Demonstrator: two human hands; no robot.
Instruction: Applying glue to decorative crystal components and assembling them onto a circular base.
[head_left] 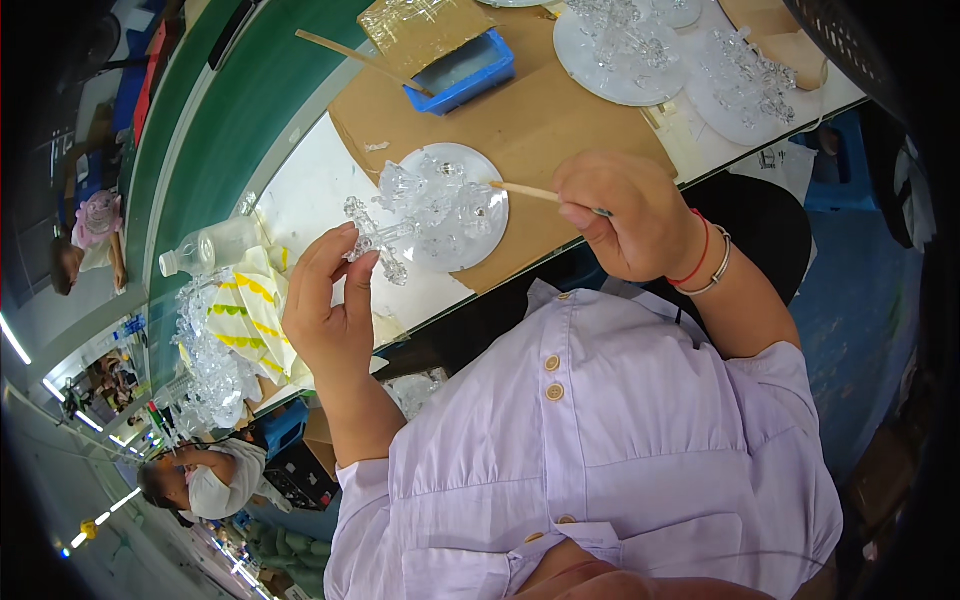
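My left hand [330, 295] pinches a clear, branching plastic ornament piece [375, 238] between thumb and fingertips, at the left edge of a round white plate [487, 232]. Several similar clear pieces [440, 205] are heaped on that plate. In my right hand [625, 215], closed in a fist-like grip, is a thin wooden stick [528, 191]. Its pale tip points left, over the plate's right edge. Whether the tip touches anything is hard to make out.
Under the plate lies brown cardboard [540, 140]. Behind it stands a blue box [470, 75] with another wooden stick [350, 55] leaning on it. More loaded plates [590, 75] are at the far right. A clear bottle [215, 245] and yellow-striped wrapping [250, 315] lie at left.
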